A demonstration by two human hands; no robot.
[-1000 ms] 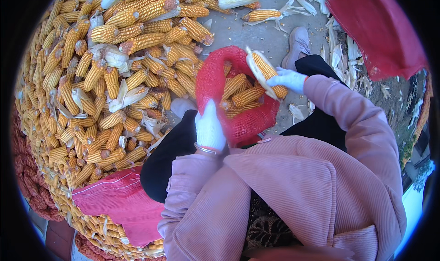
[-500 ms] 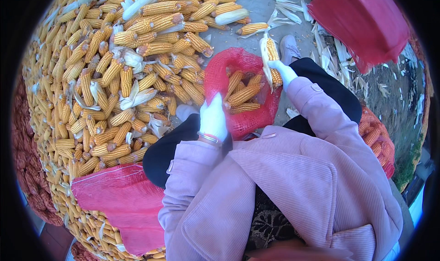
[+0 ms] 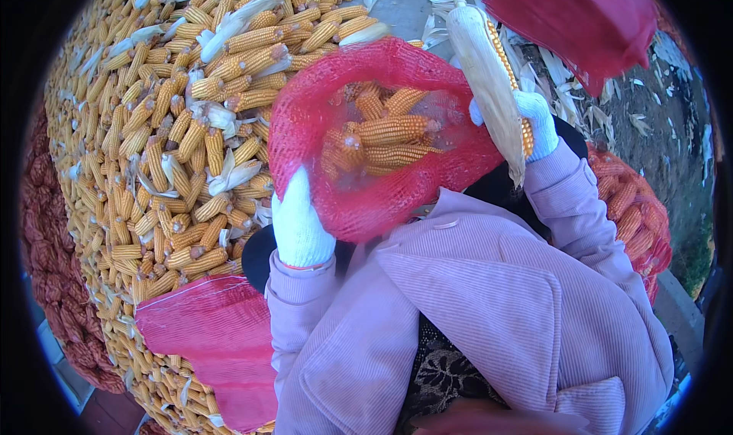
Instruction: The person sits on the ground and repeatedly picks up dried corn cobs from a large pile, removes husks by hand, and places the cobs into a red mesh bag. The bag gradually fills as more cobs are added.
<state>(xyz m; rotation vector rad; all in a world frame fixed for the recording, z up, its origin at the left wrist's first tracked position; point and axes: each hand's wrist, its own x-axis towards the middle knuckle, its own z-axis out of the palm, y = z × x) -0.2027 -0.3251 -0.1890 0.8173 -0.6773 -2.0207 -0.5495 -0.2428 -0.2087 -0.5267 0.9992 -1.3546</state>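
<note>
Raised closer, the mesh sack in left grip, husked cob in right grip.

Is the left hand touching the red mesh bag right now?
Touching. The head view shows the gloved left hand gripping the rim of the red mesh bag, mesh bunched against its fingers with no gap.

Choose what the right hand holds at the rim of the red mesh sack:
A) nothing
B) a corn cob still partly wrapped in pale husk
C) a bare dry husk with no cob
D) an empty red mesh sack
B: the white-gloved right hand grips a corn cob partly wrapped in pale husk, yellow kernels showing along one side, beside the open red mesh sack that the left hand holds.
</note>
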